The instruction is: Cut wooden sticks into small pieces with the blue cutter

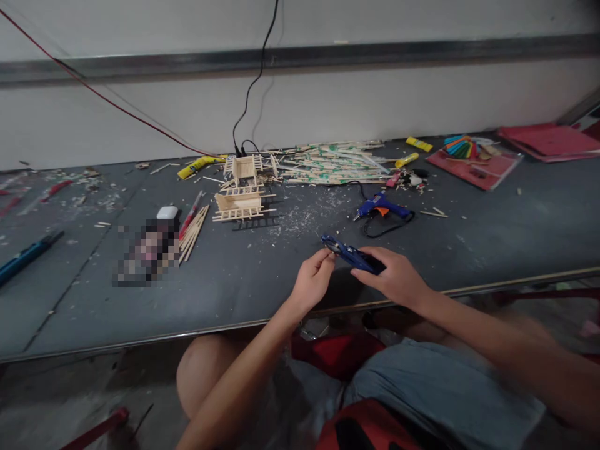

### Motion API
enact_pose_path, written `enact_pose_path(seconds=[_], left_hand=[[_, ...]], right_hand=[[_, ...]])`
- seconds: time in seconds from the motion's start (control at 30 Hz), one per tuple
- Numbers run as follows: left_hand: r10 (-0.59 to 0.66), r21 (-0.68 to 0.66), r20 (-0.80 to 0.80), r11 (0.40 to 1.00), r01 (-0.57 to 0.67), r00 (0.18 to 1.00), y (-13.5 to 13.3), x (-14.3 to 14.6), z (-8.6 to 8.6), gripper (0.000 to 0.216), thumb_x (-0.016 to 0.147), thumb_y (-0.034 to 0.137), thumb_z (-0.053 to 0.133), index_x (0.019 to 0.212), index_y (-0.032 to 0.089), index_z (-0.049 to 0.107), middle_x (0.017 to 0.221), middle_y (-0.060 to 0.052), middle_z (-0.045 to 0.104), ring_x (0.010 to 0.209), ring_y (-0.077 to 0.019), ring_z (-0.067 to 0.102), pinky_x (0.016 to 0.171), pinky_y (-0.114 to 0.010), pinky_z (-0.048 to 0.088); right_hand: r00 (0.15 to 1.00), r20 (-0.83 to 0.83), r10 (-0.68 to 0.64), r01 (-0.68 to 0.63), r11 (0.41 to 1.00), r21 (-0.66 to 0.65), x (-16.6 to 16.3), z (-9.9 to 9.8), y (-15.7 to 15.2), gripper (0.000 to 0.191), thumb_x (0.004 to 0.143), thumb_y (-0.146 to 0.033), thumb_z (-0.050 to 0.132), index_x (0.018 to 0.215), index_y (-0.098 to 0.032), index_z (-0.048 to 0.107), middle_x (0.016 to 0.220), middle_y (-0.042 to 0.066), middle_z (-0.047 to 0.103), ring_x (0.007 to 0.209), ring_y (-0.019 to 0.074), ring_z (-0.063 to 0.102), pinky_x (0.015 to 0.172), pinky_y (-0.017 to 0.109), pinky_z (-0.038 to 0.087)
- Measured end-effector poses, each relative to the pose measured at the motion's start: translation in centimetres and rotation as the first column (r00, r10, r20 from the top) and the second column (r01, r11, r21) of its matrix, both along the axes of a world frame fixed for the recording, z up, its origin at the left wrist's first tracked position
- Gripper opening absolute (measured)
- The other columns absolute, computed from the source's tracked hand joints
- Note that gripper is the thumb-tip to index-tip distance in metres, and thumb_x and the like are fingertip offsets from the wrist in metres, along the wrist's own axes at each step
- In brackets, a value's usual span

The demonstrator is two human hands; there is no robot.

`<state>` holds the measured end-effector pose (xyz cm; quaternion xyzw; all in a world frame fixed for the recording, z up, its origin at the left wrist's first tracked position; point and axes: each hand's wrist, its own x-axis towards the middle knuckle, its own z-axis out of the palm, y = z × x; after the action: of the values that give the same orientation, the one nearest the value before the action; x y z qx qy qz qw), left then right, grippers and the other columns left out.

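Observation:
My right hand (396, 275) grips a pair of blue-handled cutters (349, 253) just above the near part of the dark table (234, 287). My left hand (313, 280) pinches its fingertips at the cutter's jaws, seemingly on a thin wooden stick too small to make out. Farther back stand two small structures of wooden sticks (241, 203). A blue glue gun (380, 206) lies on its side behind my hands with its black cord looped beside it.
A bundle of loose sticks (193, 232) and a red pen lie left of the models. A heap of wrapped sticks (335, 162) lies along the back wall. Coloured sticks on a red folder (473, 164) sit at the right; a blue tool (25, 257) lies far left.

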<state>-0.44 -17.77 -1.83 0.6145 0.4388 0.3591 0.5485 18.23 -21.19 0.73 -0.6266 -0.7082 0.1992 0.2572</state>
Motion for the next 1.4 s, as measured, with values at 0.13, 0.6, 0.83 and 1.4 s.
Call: enact_pose_path(seconds=[0.13, 0.6, 0.83, 1.4], left_hand=[[-0.009, 0.019, -0.018, 1.000, 0.009, 1.000, 0.1, -0.2, -0.1, 0.029, 0.085, 0.040, 0.037, 0.074, 0.017, 0.051, 0.055, 0.004, 0.036, 0.053, -0.0082, 0.034, 0.054, -0.020, 0.031], [0.041, 0.115, -0.073, 0.993, -0.033, 0.996, -0.1, -0.1, 0.1, 0.030, 0.085, 0.035, 0.038, 0.084, 0.015, 0.059, 0.064, 0.002, 0.048, 0.057, -0.0083, 0.038, 0.056, -0.019, 0.032], [0.103, 0.062, -0.038, 0.993, -0.101, 0.994, -0.1, 0.1, -0.3, 0.032, 0.084, 0.038, 0.040, 0.086, 0.014, 0.061, 0.060, 0.002, 0.047, 0.055, -0.0079, 0.038, 0.054, -0.018, 0.032], [0.094, -0.353, 0.193, 0.935, -0.020, 0.977, 1.7, 0.7, -0.7, 0.026, 0.081, 0.040, 0.044, 0.084, 0.016, 0.053, 0.052, 0.008, 0.032, 0.032, -0.0022, 0.024, 0.032, -0.016, 0.015]], right_hand=[[1.000, 0.009, 0.017, -0.017, 1.000, 0.007, 0.0, -0.1, 0.0, 0.044, 0.071, -0.049, 0.057, 0.108, -0.024, 0.059, 0.105, 0.005, 0.065, 0.097, 0.0236, 0.059, 0.085, 0.037, 0.044], [0.992, 0.121, 0.038, -0.023, 0.992, -0.126, 0.5, 0.7, 0.9, 0.051, 0.074, -0.060, 0.050, 0.107, -0.023, 0.059, 0.101, 0.005, 0.067, 0.090, 0.0238, 0.062, 0.078, 0.033, 0.044], [0.981, 0.159, 0.113, -0.088, 0.984, -0.156, 0.4, 1.3, 1.4, 0.051, 0.078, -0.061, 0.042, 0.103, -0.021, 0.063, 0.099, 0.006, 0.068, 0.088, 0.0227, 0.062, 0.072, 0.029, 0.042], [0.907, 0.393, 0.149, 0.004, 0.933, -0.361, 0.0, 1.4, 4.1, 0.074, 0.075, -0.076, 0.016, 0.065, -0.018, 0.061, 0.066, 0.011, 0.064, 0.064, 0.0223, 0.060, 0.054, 0.028, 0.032]])
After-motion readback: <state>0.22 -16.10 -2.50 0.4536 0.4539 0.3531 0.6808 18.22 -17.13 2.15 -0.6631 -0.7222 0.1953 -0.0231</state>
